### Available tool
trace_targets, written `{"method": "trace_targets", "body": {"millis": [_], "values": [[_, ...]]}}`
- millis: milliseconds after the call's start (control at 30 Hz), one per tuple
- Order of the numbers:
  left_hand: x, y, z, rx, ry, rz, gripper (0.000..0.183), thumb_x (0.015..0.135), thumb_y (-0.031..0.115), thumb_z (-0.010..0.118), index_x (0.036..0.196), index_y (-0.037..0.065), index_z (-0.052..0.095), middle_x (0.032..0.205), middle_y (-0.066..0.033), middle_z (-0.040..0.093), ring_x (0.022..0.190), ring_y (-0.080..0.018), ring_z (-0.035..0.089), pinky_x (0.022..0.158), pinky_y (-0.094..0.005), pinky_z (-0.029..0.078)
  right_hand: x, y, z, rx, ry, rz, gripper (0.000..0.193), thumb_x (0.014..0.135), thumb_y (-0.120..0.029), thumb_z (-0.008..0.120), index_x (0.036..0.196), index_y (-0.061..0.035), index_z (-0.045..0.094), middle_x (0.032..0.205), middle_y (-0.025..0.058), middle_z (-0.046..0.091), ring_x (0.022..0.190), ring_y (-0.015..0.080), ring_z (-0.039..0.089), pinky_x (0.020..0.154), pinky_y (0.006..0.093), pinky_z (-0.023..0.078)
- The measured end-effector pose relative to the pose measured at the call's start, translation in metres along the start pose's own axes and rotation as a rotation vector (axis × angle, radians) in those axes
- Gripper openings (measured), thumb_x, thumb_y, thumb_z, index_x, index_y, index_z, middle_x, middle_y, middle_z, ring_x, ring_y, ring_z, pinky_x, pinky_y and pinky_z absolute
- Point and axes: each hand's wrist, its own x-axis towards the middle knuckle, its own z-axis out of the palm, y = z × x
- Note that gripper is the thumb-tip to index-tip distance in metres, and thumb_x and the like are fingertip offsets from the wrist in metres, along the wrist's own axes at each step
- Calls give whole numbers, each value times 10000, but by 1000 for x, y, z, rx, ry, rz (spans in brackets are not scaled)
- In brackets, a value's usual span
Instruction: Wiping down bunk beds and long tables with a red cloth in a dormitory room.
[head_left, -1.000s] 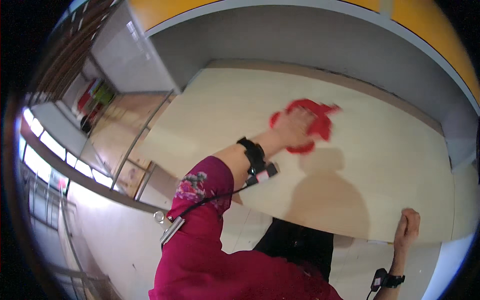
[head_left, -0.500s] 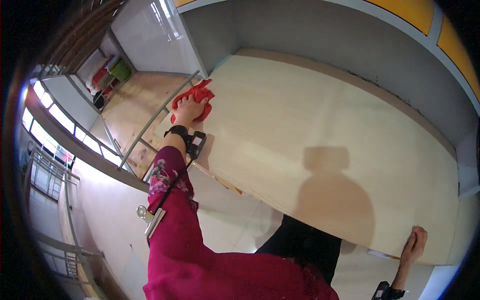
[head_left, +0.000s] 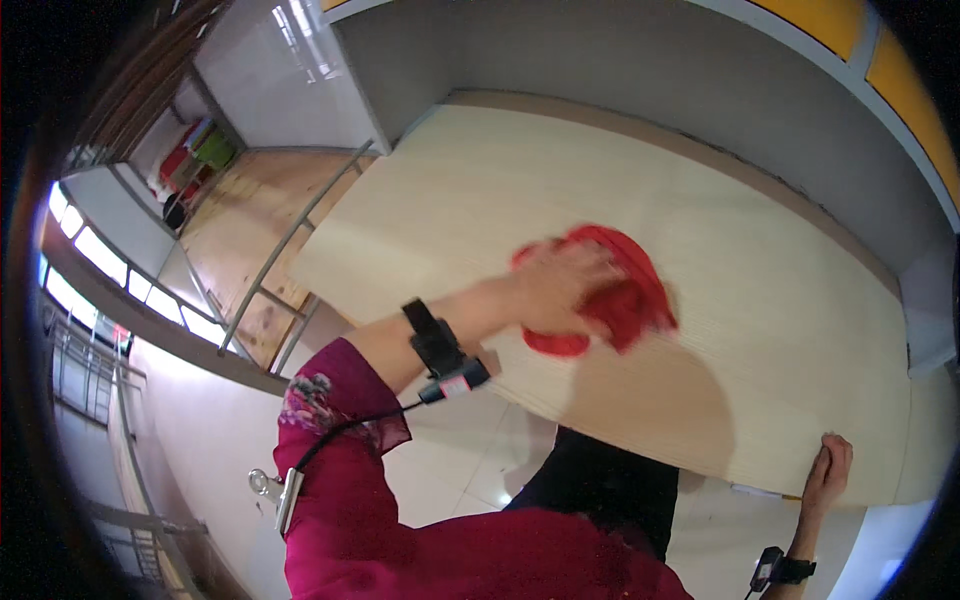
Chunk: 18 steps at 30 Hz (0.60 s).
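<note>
A red cloth (head_left: pixel 630 290) lies crumpled on the pale wood-grain board (head_left: pixel 780 300), left of its middle. My left hand (head_left: pixel 568 285) presses down on it with the fingers spread over the cloth, both a little blurred by motion. The cloth bulges out beyond the fingertips and below the palm. At the board's near right edge rests my right hand (head_left: pixel 828 470), its fingers curled in, with nothing visible in them. Each wrist wears a black strap with a small dark device.
A grey metal rail (head_left: pixel 290 240) runs along the board's left end, with another wooden board (head_left: pixel 250 200) beyond it. Grey panels (head_left: pixel 650 80) stand behind. Low at left is a metal bed frame (head_left: pixel 95 360). Pale tiled floor (head_left: pixel 440 450) shows below the near edge.
My left hand has swept the red cloth from the board's far left corner rightward and nearer, towards the middle. My right hand stays at the near right edge.
</note>
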Motion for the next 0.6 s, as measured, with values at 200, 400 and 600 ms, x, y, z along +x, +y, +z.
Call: {"method": "trace_targets", "body": {"millis": [200,400,600], "values": [[-13,-181,-11,145,-86,-901,825,794,661,392,1317,26,346,1338,-201,361,1269,-332,306,1038,-442,250,6,-17,2,10,1,-11,183,788,84,454,897,-14,564,913,139,576,905,273,540,810,342,434],[53,-208,4,195,-99,-1139,789,817,645,345,1350,65,303,1387,-169,299,1290,-324,268,1038,-465,231,6,-33,0,34,-18,91,128,825,8,457,896,-6,563,928,144,560,912,268,537,818,334,428],[166,-66,22,-19,-108,-494,762,776,657,421,1285,90,418,1352,-160,370,1265,-310,327,1009,-435,294,8,-34,0,109,-14,83,144,816,46,444,891,0,558,927,142,556,903,260,534,812,331,425]]}}
